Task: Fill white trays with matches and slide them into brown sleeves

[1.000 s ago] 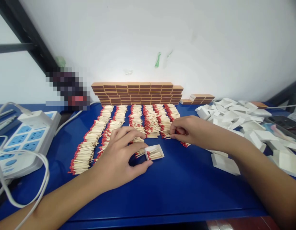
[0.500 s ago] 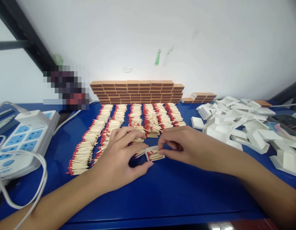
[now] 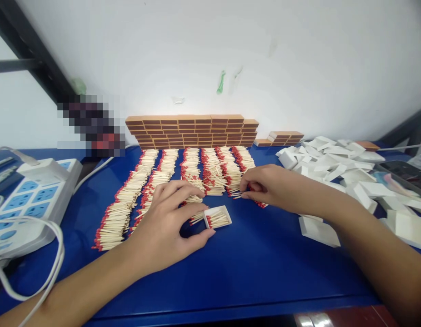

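My left hand (image 3: pixel 171 222) curls around a small white matchbox tray (image 3: pixel 214 210) on the blue table, thumb at its near side and fingers at its far side. Inside the tray lie loose matches (image 3: pixel 218 220) with red heads pointing left. My right hand (image 3: pixel 267 184) is at the near end of the right-hand match rows (image 3: pixel 231 175), its thumb and fingertips pinched at a match there. More rows of red-headed matches (image 3: pixel 117 218) stretch away behind and left of my left hand, which covers part of them.
Stacked brown matchboxes (image 3: pixel 193 131) stand against the wall, with a few more boxes (image 3: pixel 285 137) to their right. A heap of white trays (image 3: pixel 333 168) covers the right side, near a phone (image 3: pixel 406 177). At left sits a power strip (image 3: pixel 36 200) with white cables (image 3: pixel 58 245).
My right hand has moved from above the tray, back and right to the match rows. The tray's contents now show fully; my left hand stays around it.
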`<state>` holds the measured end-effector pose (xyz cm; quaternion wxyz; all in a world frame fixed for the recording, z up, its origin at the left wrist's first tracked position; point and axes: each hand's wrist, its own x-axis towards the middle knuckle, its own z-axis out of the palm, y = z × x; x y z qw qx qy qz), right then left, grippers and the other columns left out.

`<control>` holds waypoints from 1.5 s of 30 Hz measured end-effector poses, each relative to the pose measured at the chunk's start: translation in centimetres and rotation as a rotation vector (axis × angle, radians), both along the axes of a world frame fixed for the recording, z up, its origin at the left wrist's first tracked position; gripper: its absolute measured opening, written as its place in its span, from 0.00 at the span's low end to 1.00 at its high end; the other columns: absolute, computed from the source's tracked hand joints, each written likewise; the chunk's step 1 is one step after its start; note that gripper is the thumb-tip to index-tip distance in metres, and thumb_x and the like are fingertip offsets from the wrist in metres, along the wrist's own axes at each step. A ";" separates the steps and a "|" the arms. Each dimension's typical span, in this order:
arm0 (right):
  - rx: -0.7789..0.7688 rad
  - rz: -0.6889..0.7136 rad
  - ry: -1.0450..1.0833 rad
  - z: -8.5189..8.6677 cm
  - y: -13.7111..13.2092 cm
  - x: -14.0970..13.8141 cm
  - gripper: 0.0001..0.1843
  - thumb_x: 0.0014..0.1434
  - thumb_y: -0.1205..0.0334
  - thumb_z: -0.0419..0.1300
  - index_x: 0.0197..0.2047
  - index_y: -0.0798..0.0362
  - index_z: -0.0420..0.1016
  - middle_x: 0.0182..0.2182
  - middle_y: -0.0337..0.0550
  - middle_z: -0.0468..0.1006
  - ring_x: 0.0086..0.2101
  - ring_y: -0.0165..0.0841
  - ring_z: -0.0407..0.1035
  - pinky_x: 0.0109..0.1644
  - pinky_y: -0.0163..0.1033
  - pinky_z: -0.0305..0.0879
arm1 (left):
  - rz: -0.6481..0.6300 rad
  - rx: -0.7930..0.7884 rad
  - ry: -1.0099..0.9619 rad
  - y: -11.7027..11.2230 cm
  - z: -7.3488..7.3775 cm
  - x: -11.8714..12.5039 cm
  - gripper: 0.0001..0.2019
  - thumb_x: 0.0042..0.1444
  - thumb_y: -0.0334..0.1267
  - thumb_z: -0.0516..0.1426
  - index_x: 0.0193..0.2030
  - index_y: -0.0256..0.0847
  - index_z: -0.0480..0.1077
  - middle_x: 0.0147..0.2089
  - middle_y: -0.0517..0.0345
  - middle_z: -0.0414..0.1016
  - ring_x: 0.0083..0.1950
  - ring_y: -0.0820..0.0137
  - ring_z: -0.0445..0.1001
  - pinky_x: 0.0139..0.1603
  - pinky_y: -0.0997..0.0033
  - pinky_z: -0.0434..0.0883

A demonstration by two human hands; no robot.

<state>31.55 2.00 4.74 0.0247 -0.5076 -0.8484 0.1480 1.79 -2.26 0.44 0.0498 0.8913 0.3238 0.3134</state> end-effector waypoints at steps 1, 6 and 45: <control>-0.010 0.009 0.007 -0.1 0.0 -0.1 0.07 0.66 0.62 0.62 0.36 0.49 0.79 0.25 0.37 0.77 0.27 0.32 0.68 0.31 0.38 0.56 | 0.000 0.000 0.000 0.0 0.0 0.0 0.11 0.61 0.41 0.70 0.48 0.45 0.79 0.57 0.51 0.81 0.62 0.53 0.74 0.65 0.45 0.67; -0.013 0.056 0.054 -0.4 0.1 -0.2 0.09 0.65 0.65 0.62 0.32 0.49 0.76 0.24 0.37 0.75 0.26 0.31 0.65 0.31 0.38 0.56 | 0.000 -0.004 -0.001 0.0 -0.1 0.0 0.10 0.61 0.41 0.69 0.47 0.44 0.79 0.57 0.51 0.80 0.63 0.53 0.74 0.65 0.45 0.67; -0.018 0.171 0.284 -0.1 -3.5 -4.1 0.06 0.68 0.60 0.63 0.39 0.49 0.81 0.26 0.34 0.72 0.26 0.29 0.62 0.31 0.36 0.54 | -0.016 -0.006 0.005 0.1 -0.1 0.1 0.11 0.62 0.40 0.69 0.50 0.45 0.80 0.57 0.51 0.80 0.63 0.53 0.73 0.65 0.46 0.66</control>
